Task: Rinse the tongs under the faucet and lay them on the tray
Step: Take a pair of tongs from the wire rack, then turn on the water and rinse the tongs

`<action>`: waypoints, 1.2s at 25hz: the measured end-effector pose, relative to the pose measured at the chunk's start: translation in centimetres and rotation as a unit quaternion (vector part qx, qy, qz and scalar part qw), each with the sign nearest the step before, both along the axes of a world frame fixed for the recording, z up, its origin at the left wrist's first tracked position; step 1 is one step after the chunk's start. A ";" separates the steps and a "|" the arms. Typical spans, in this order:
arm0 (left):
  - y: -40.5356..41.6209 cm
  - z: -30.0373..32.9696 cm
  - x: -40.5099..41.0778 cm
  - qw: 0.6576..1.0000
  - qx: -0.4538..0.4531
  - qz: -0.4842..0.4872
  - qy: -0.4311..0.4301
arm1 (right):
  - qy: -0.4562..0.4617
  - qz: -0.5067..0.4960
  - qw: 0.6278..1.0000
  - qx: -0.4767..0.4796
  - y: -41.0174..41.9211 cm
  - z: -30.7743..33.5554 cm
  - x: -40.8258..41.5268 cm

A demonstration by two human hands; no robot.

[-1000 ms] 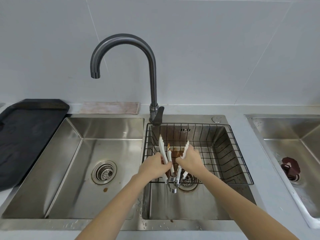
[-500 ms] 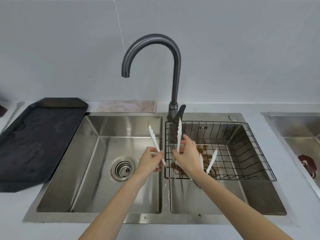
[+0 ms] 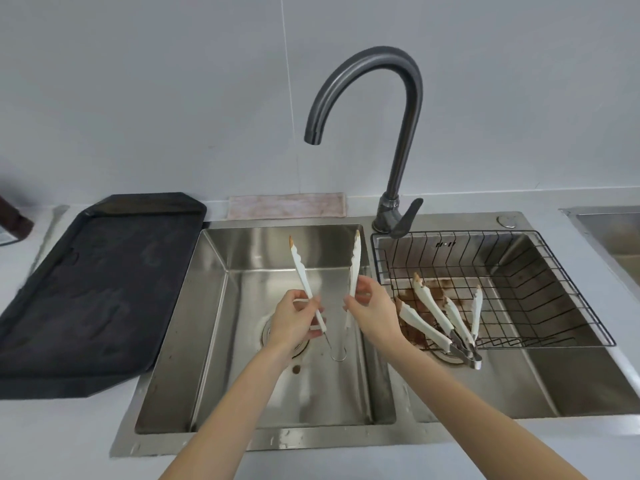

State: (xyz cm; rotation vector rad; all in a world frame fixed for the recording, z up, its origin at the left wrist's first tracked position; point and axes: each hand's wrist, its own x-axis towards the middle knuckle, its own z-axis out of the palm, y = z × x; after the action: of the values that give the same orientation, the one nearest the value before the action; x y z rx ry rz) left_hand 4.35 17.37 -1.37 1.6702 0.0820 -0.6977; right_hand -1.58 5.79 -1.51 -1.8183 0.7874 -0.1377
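Observation:
Over the left sink basin I hold one pair of white tongs, tips up and spread apart. My left hand grips its left arm and my right hand grips its right arm. The tips are stained brown and its metal hinge hangs low between my wrists. The dark grey faucet arches above, its spout over the left basin, with no water running. Two more stained tongs lie in the wire basket in the right basin. The black tray lies on the counter at the left.
A pink cloth lies folded behind the left basin. The faucet lever points forward at its base. Another sink's edge shows at the far right. A dark object stands at the far left edge.
Both hands lifted one pair of tongs out of the wire basket and carried it left over the left basin, spreading its arms. The view has shifted left, and the other tongs stayed in the basket.

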 end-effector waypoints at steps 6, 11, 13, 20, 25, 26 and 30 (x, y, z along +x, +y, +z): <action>2.4 -0.8 2.4 1.000 -0.014 0.005 0.019 | 0.023 -0.005 0.999 0.035 1.4 0.0 2.2; 2.8 -0.7 4.4 1.000 -0.012 -0.009 0.003 | 0.009 -0.114 0.993 -0.041 -3.4 1.8 4.3; 2.6 -0.7 4.7 1.000 -0.016 -0.009 0.002 | -0.003 -0.180 0.981 -0.075 -6.5 2.8 5.4; 2.6 -0.9 4.6 1.000 -0.017 0.009 0.010 | -0.004 -0.186 0.979 -0.086 -12.4 3.1 8.5; 2.7 -1.3 4.1 1.000 0.003 0.008 0.003 | -0.002 -0.188 0.975 -0.118 -13.5 2.4 8.4; 2.8 -1.3 4.0 1.000 0.002 0.007 0.003 | 0.000 -0.187 0.975 -0.122 -13.6 2.3 8.3; 3.0 -1.2 3.8 1.000 -0.002 0.003 0.009 | 0.003 -0.182 0.976 -0.123 -13.6 1.6 7.9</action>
State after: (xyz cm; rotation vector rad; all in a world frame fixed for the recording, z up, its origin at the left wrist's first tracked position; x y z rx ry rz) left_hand 8.14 20.39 -2.61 1.6598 0.0984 -0.7077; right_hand 6.34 -7.84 0.12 -1.8872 1.1445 -0.4851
